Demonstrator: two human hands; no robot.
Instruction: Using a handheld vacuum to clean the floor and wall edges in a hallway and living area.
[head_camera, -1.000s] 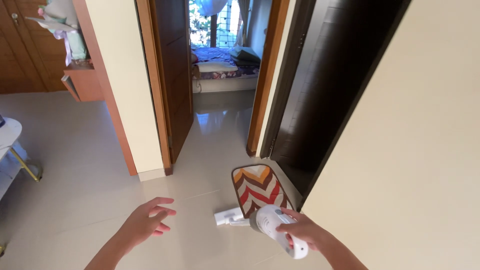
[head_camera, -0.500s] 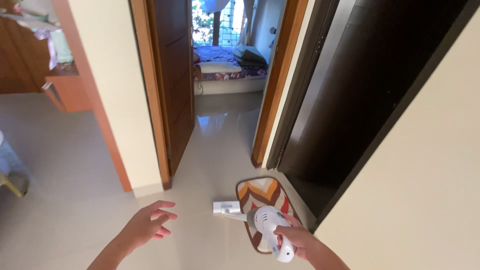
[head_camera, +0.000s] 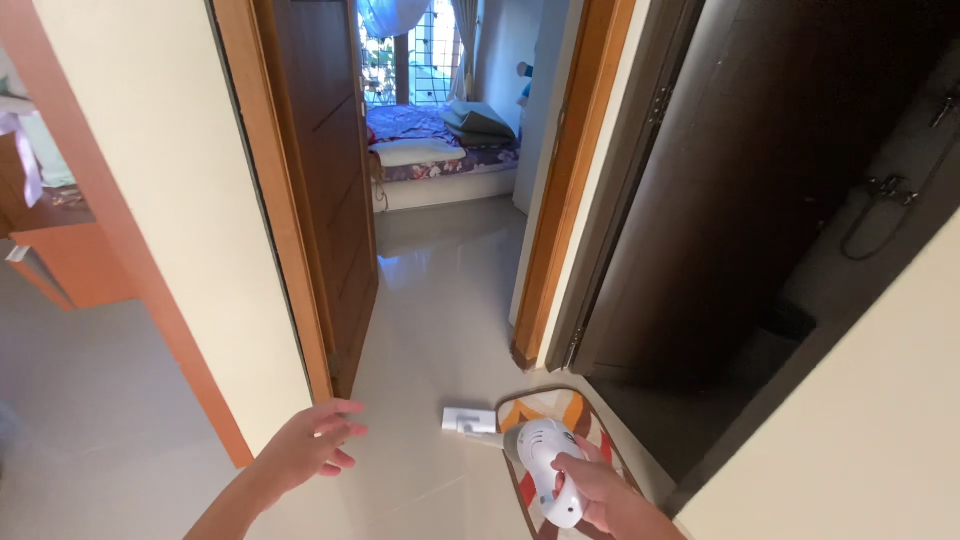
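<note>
- Floor: glossy pale tile running through an open wooden door toward a bed.
- Dark doorway on the right, chevron mat at its threshold.
- White vacuum gripped by the right hand; its floor head sits just beside the mat.
- Left hand hovers empty, fingers spread.

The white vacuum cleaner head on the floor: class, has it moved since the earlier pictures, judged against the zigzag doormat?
Yes. The white vacuum cleaner head has slid forward along the left edge of the zigzag doormat, from near its close end to its far corner.
</note>
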